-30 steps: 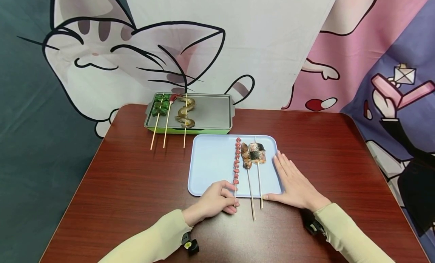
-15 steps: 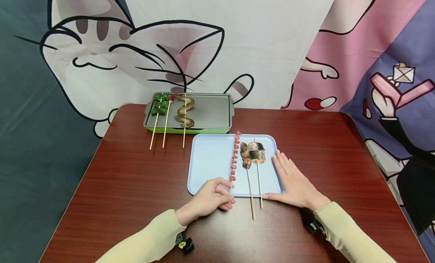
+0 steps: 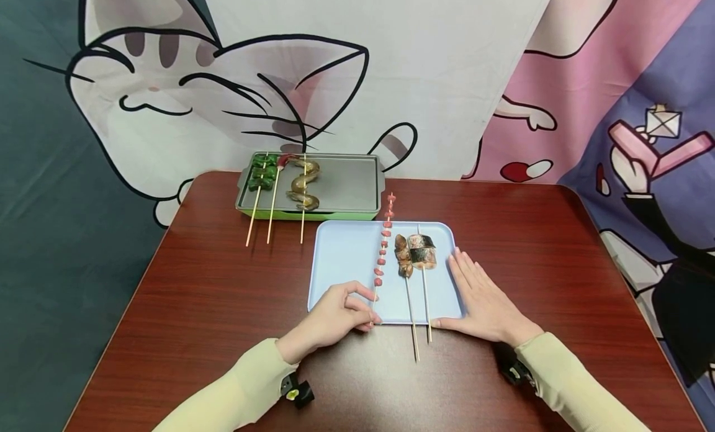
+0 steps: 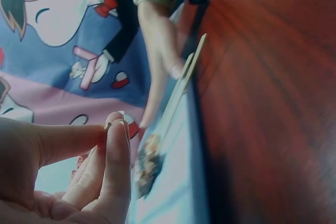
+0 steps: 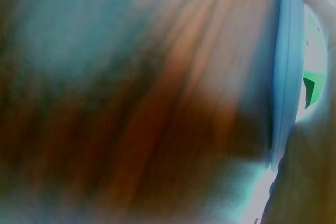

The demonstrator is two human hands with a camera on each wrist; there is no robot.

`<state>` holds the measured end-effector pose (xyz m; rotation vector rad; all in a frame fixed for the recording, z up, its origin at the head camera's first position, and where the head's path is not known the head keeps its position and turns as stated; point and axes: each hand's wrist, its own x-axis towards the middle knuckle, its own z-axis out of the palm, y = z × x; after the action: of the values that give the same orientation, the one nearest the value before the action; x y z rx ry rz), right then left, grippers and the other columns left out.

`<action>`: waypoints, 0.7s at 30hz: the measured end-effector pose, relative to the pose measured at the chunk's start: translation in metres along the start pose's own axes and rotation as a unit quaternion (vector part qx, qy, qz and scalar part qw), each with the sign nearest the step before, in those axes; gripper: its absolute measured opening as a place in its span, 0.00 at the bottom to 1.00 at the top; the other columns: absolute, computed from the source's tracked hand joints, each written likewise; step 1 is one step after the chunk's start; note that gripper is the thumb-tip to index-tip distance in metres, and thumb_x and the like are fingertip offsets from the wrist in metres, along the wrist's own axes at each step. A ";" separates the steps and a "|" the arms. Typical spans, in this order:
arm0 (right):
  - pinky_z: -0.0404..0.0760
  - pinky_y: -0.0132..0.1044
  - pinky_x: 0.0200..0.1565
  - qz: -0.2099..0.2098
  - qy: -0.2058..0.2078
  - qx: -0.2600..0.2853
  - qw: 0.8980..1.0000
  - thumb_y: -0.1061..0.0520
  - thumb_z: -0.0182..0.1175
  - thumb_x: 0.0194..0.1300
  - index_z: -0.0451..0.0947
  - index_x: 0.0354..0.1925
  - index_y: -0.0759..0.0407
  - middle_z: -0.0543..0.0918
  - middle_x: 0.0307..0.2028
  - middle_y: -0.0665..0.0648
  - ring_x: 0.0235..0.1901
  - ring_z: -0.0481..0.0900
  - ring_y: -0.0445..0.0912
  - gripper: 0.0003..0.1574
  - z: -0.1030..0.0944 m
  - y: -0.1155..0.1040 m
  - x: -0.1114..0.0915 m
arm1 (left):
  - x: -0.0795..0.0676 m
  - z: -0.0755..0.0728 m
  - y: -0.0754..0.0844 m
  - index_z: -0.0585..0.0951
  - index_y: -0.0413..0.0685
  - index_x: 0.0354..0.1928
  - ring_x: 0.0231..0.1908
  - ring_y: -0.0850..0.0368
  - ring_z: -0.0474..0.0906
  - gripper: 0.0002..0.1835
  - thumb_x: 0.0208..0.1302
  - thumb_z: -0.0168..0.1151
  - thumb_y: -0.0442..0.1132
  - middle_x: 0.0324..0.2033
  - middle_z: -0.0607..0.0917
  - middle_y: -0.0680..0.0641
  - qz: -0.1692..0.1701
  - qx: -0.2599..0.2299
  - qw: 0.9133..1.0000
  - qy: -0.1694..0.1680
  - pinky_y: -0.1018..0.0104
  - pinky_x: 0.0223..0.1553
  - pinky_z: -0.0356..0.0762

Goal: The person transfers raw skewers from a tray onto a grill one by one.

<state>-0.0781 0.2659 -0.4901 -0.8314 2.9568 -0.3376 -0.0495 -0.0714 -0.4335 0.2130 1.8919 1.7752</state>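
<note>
My left hand (image 3: 341,314) pinches the bare stick end of a skewer of small red pieces (image 3: 382,252), which points away over the blue tray (image 3: 341,264). Its tip reaches past the tray's far rim. In the left wrist view the thumb and fingers (image 4: 116,150) meet at the stick. My right hand (image 3: 487,298) lies with straight fingers along the tray's right edge, thumb at the front rim. On the tray lie a skewer of brown meat-like chunks (image 3: 403,258) and a skewer with a dark-banded roll (image 3: 422,252), their sticks overhanging the front.
Behind the blue tray stands a grey grill tray (image 3: 349,184) with a green base. Its left part holds a skewer of green pieces (image 3: 264,172), one with a red tip (image 3: 282,161) and a wavy brown one (image 3: 304,185). A patterned cloth (image 3: 436,78) hangs behind the table.
My left hand has moved forward and slightly left, lifting the red skewer off its place so its tip rises past the tray's far rim. The right hand has stayed put.
</note>
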 end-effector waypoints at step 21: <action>0.45 0.51 0.76 -0.002 -0.002 0.003 1.000 0.15 0.58 0.55 0.45 0.79 0.70 0.42 0.79 0.68 0.77 0.43 0.62 0.79 0.000 0.001 0.000 | 0.019 -0.063 0.039 0.77 0.28 0.55 0.35 0.43 0.88 0.15 0.68 0.62 0.24 0.36 0.89 0.36 0.031 0.037 0.993 0.109 0.61 0.40 0.88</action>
<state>-0.0782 0.2668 -0.4904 -0.8372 2.9499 -0.3453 -0.1054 -0.1133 -0.4010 0.1102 2.1276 1.8346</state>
